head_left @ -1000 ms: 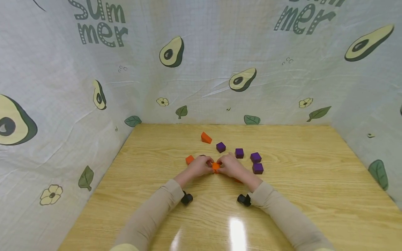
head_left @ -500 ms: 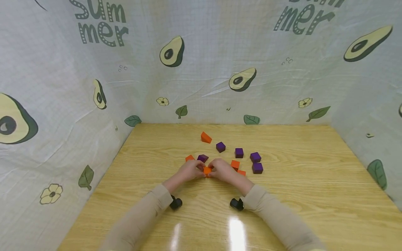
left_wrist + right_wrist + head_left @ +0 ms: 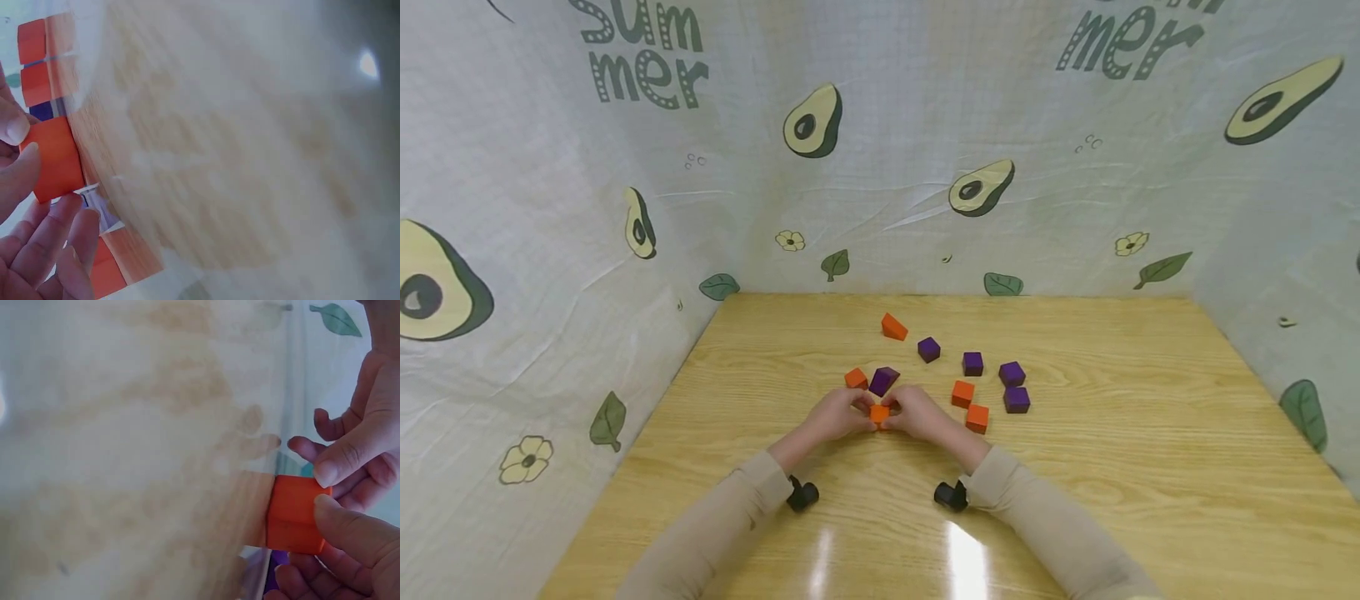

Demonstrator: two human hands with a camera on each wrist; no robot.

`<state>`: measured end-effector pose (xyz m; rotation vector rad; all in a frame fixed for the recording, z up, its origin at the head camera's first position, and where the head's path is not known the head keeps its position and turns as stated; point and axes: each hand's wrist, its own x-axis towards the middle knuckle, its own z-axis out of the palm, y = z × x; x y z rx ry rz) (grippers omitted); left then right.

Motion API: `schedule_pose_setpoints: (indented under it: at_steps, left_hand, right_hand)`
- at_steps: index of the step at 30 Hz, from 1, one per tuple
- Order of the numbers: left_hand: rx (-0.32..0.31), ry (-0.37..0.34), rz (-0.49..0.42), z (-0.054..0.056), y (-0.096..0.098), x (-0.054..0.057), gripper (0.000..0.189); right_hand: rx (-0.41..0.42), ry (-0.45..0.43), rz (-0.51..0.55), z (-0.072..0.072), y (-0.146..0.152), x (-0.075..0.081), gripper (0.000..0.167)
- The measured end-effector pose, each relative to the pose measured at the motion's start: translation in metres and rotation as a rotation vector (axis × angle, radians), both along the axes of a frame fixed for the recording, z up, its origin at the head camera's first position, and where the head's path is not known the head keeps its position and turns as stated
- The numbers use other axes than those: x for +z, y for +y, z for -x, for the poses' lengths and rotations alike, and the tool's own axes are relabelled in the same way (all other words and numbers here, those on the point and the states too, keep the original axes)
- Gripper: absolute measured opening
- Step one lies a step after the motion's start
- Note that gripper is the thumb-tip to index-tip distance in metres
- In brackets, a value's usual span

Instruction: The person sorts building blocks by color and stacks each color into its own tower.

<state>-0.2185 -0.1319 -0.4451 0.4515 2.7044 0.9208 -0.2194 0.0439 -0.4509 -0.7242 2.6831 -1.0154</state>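
Observation:
My left hand (image 3: 841, 414) and right hand (image 3: 919, 413) meet around one small orange block (image 3: 879, 416), low over the wooden table. Each pinches it from its own side. In the left wrist view a flat face of the orange block (image 3: 53, 159) shows, with the left thumb at its corner and left fingers (image 3: 56, 240) below. From the right wrist, two faces of the orange block (image 3: 294, 512) appear, both thumbs at its edge. Just beyond the hands lie a dark purple wedge-like block (image 3: 883, 381) and another orange block (image 3: 856, 378).
Two orange blocks (image 3: 962, 394) lie right of the right hand. Several purple cubes (image 3: 1017, 400) sit farther right and back. An orange wedge (image 3: 893, 327) is at the rear of the table (image 3: 1120, 433). A printed cloth (image 3: 887, 225) walls the back and sides.
Both hands have moved left and toward me with the orange block between them. The purple wedge-like block and the two orange blocks at right have come out from behind the hands.

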Motion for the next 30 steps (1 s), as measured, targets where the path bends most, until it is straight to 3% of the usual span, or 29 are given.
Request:
schedule_pose_setpoints:
  at_steps: [8, 17, 30]
  left_hand:
    - [0.015, -0.003, 0.001, -0.002, -0.009, 0.002, 0.028]
    - [-0.018, 0.003, 0.007, -0.002, -0.011, 0.002, 0.026]
    - [-0.067, -0.015, -0.068, 0.000, -0.018, 0.000, 0.025]
  right_hand:
    - [-0.013, 0.004, 0.022, -0.004, -0.007, -0.001, 0.028]
    - [-0.012, -0.031, 0.024, -0.004, -0.008, 0.000, 0.027]
    - [-0.023, -0.092, 0.023, -0.002, -0.009, 0.001, 0.028]
